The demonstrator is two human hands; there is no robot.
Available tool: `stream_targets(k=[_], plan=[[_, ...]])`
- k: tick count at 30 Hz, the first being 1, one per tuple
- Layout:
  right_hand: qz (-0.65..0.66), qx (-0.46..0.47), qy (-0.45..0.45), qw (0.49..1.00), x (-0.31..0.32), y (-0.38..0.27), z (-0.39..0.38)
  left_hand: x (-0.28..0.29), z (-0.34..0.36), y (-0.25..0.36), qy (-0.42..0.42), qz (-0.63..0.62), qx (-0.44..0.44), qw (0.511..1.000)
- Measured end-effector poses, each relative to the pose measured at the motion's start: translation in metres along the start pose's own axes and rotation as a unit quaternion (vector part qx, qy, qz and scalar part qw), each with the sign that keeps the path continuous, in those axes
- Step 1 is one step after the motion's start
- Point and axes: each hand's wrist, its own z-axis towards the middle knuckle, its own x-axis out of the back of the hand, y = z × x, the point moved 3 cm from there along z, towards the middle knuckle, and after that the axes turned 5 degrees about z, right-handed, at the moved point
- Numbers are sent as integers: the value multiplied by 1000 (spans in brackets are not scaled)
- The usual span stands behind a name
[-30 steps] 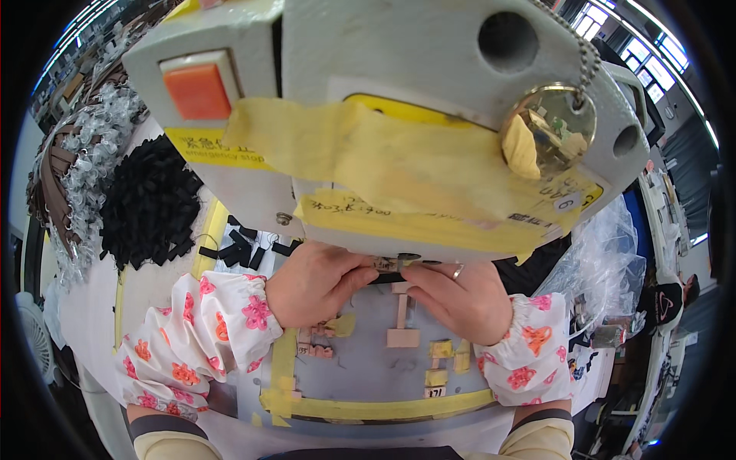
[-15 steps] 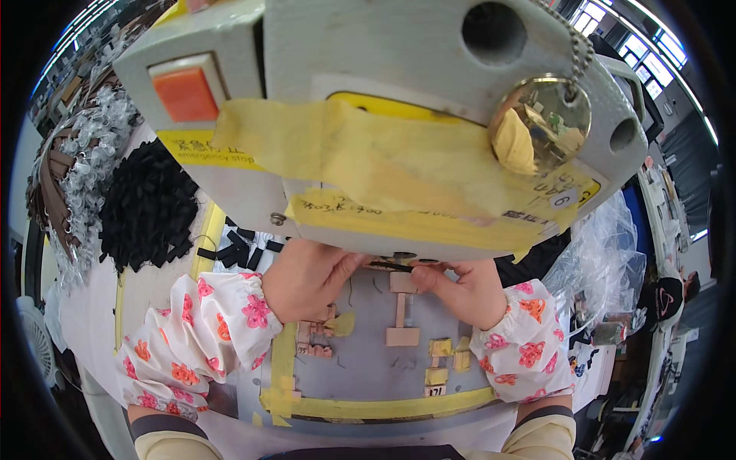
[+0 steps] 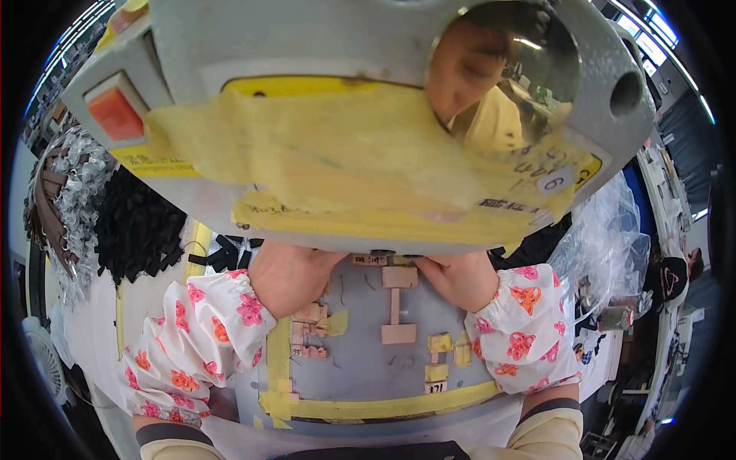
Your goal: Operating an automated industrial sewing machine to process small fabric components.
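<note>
A large grey machine head (image 3: 322, 54) with yellow tape (image 3: 307, 138), an orange button (image 3: 115, 113) and a mirror-like disc (image 3: 498, 77) reflecting a person covers the work point. My left hand (image 3: 291, 276) and my right hand (image 3: 452, 276), in white flowered sleeve covers, reach under its lower edge from either side. Their fingertips are hidden there, so I cannot tell what they hold. Between them on the grey plate (image 3: 368, 368) are pink blocks (image 3: 399, 333) joined by a bar. Small taped blocks (image 3: 437, 345) sit right, others (image 3: 310, 345) left.
A pile of black strips (image 3: 138, 222) lies at left, beside brown straps with clear wrapping (image 3: 57, 199). Loose black pieces (image 3: 226, 253) lie nearer the machine. A white fan (image 3: 42, 353) stands at far left. Crumpled clear plastic (image 3: 602, 253) is at right. Another person (image 3: 694, 264) is at far right.
The machine head looms larger and higher in view as the camera moved. My hands shifted slightly left and further out of sight beneath it; the black strip between them is now hidden.
</note>
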Motion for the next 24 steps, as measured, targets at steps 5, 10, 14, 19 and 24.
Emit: stream_targets(k=[5,10,14,19,24], plan=[[-23,23,10,999,0,-1,1,1,0,1,-9,-6,-7,1000],[-37,28,-4,999,-1,-5,1,0,3,2,-27,-78,47,995],[-45,21,7,999,0,-10,3,2,9,4,-42,-94,37,994],[-81,34,26,996,-16,-11,7,-1,7,3,-50,-110,73,990],[-74,-12,46,996,-19,-14,8,-1,-1,-4,1,-12,1,1000]])
